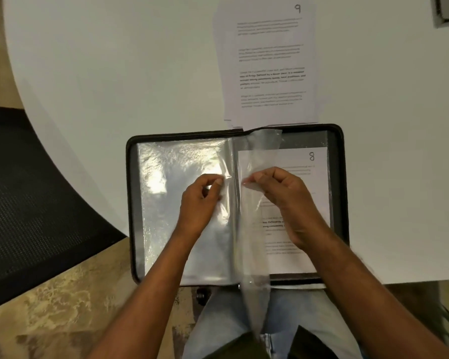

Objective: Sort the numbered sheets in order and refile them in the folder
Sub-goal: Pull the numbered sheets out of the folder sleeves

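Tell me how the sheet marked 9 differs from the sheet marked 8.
The sheet marked 9 lies on the white table beyond the folder, topping a small stack of papers; the sheet marked 8 lies inside the open folder, on its right half. The 9 sheet is fully uncovered; the 8 sheet is partly hidden by the right hand and a clear sleeve. Both are white printed pages with a handwritten number at the top right.

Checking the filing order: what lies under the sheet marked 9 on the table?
Under the sheet marked 9 edges of more sheets peek out at its lower left. Their numbers are covered.
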Available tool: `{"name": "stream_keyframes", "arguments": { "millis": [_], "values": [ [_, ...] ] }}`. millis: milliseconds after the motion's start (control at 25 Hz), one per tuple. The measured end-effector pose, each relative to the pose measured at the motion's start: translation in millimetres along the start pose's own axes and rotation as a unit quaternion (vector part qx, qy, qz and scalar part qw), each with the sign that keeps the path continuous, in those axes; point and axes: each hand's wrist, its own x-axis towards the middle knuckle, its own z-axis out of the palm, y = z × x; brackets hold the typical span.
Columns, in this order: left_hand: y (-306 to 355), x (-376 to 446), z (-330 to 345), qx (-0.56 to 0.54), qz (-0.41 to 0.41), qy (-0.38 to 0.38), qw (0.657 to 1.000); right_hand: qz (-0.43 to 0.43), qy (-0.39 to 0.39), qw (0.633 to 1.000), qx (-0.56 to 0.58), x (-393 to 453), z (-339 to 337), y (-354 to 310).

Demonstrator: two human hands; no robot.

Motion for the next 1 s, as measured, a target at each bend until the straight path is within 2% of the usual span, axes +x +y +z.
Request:
{"name": "stream_keyframes", "arguments": {
  "millis": [320,480,760,1000],
  "values": [
    [-21.5,-26.1,-55.7,-0.122,-0.127,-0.019,0.984,-0.037,-0.095,0.995,-0.008,14.5,79.2,17.8],
    [-44.7,-30.2,-87.8,-0.152,-0.145,-0.016,0.978,-0.045,-0.136,0.987,-0.07,23.8,110.3,37.9],
    [-65.4,-41.6,-102.7,-0.084,-0.137,0.102,0.982,-0.055,-0.162,0.972,-0.162,27.1,130.7,76.7],
    [-80.9,-38.9,-97.9,0.025,-0.139,0.181,0.973,-0.115,-0.119,0.961,-0.222,31.4,97.8,79.1]
  ]
}}
